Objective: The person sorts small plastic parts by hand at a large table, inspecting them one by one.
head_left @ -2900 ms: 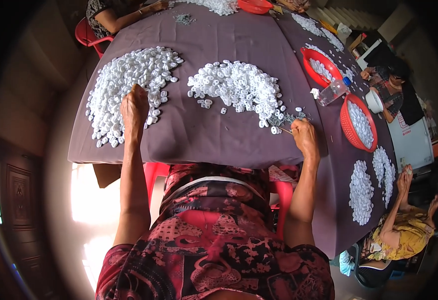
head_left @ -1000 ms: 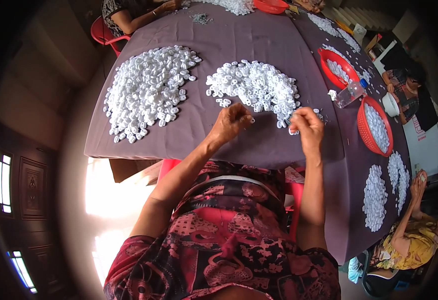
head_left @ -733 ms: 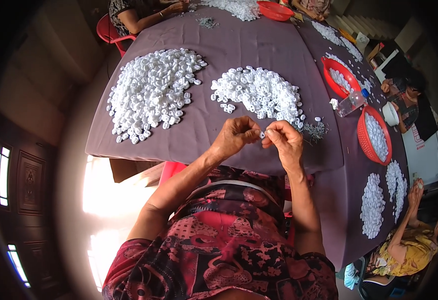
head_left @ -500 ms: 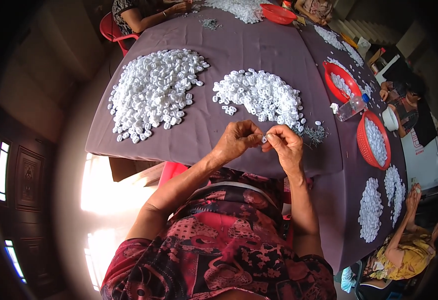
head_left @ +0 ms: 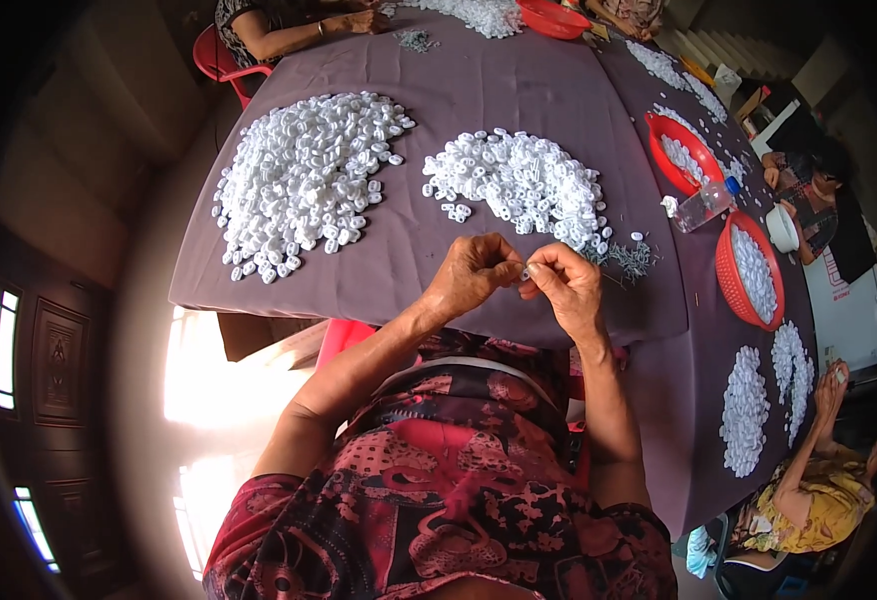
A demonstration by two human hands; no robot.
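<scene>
On the left of the purple tabletop [head_left: 519, 70] lies a broad heap of white plastic pieces [head_left: 304, 175]; a second, smaller heap [head_left: 524, 185] sits just beyond the hands. The left hand [head_left: 471, 275] and right hand [head_left: 564, 285] meet above the near edge, each grip pinching one small white piece [head_left: 526, 270], probably fitting a part into it, though it is too small to tell. Grey metal bits [head_left: 634, 262] lie right of them. Judging by both heaps, much remains. Further right stand red baskets [head_left: 754, 270] of pieces; other people sit around, and the room is dim.

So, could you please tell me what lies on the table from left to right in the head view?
Large left pile of white pieces → middle pile of white pieces → small heap of grey metal bits → clear plastic bottle → red basket of white pieces.
</scene>
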